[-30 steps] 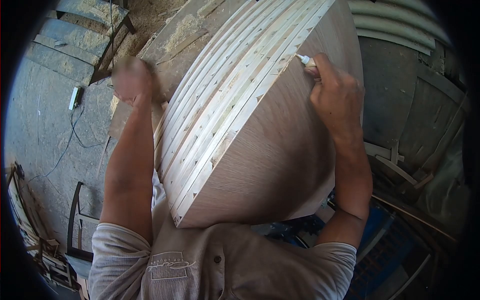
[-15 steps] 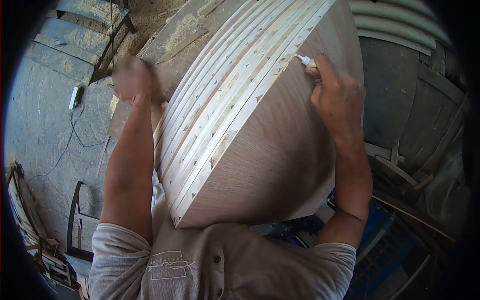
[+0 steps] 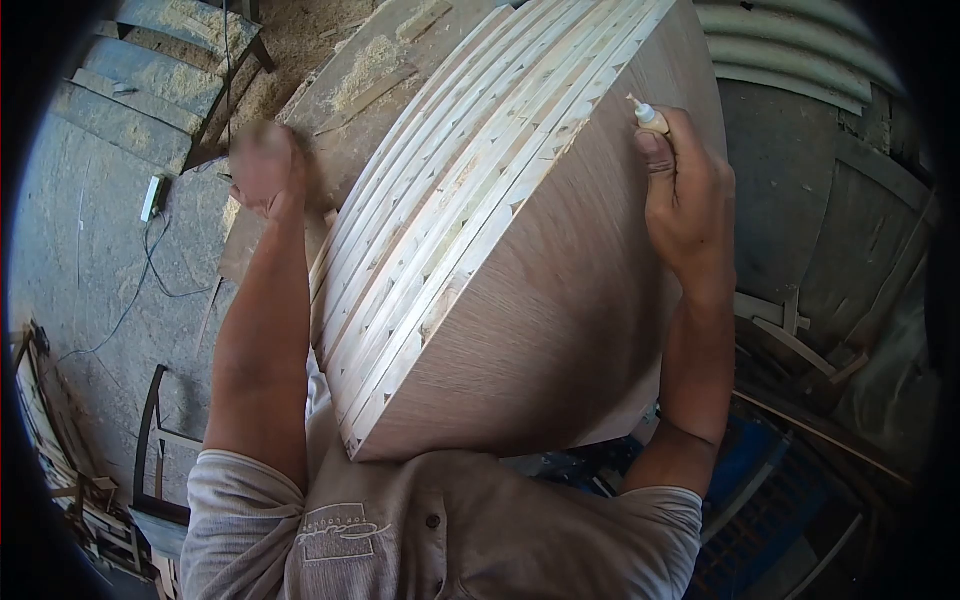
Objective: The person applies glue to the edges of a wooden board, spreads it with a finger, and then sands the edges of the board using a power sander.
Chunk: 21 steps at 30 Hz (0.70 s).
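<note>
In my right hand is a small white glue bottle with a narrow nozzle, gripped between thumb and curled fingers. Its tip points up and left, a little way off the edge of the topmost curved wooden panel. That panel tops a stack of curved panels, whose pale edges face left and carry small dark notches. To the left of the stack is my left hand, blurred, so its fingers and anything in them cannot be made out. My body touches the near end of the stack.
A sawdust-strewn board lies beyond my left hand. On the grey floor, a power strip trails a blue cable. A dark curved frame and wood offcuts are at lower left. Corrugated sheets lie at upper right.
My right hand has drawn back to the right with the glue bottle, whose nozzle has left the panel's edge. My left hand stays blurred in nearly the same place.
</note>
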### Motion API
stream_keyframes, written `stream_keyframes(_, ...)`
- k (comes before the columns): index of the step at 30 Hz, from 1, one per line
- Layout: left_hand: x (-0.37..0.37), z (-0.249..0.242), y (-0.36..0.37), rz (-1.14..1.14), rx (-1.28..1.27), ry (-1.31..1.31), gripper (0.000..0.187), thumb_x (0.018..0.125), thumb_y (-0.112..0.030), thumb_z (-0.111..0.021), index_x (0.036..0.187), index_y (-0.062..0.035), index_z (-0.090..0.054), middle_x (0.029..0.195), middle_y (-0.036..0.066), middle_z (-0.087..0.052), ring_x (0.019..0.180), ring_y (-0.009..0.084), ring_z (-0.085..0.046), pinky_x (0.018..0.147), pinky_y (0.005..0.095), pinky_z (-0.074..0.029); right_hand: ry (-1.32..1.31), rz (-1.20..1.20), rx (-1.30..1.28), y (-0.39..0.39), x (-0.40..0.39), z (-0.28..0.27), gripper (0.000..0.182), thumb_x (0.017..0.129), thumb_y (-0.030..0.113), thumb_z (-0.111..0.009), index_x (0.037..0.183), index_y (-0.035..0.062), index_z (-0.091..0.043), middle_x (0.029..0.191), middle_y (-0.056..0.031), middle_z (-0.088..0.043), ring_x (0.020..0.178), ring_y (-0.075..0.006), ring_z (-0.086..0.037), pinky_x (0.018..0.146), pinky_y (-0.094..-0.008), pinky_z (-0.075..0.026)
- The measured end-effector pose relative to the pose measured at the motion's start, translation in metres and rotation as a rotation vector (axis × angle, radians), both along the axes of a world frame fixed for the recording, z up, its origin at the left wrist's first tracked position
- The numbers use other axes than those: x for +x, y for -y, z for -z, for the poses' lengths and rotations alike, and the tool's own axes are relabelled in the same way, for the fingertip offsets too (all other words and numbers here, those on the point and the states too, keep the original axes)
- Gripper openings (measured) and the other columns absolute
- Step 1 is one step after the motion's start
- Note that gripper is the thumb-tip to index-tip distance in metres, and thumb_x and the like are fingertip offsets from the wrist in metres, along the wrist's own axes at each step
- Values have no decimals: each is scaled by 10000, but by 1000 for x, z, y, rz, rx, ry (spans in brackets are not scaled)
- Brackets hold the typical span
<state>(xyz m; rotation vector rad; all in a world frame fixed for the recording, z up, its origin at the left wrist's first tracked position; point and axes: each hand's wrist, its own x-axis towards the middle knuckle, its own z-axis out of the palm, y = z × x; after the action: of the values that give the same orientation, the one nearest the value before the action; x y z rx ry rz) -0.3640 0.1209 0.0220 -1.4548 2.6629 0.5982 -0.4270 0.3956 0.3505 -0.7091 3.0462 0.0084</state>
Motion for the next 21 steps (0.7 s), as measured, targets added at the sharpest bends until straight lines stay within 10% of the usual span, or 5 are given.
stream_keyframes(5, -2, -4, -1, -10, 11, -11, 558, 889, -544, -421, 1192, -103, -579, 1221, 127, -587, 1144, 325, -532, 987, 461, -333, 258, 141, -843, -14, 8, 13, 152, 967, 123, -533, 1041, -10, -549, 861, -144, -641, 788, -167, -621, 696, -326, -495)
stream_keyframes(15, -1, -6, -4, -12, -3, -15, 572, 894, -544, -409, 1230, -105, -556, 1237, 129, -575, 1180, 331, -509, 1006, 464, -324, 153, 351, -971, -30, 19, 16, 304, 926, 146, -615, 1129, -66, -538, 888, -102, -616, 810, -119, -591, 753, -286, -501)
stream_keyframes(21, -1, -8, -3, -11, 22, 4, 596, 891, -548, -402, 1261, -102, -541, 1262, 139, -563, 1195, 340, -502, 1013, 475, -322, 286, 298, -1489, -42, 28, 23, 354, 909, 125, -641, 1171, -78, -516, 877, -104, -586, 738, -148, -563, 759, -350, -494)
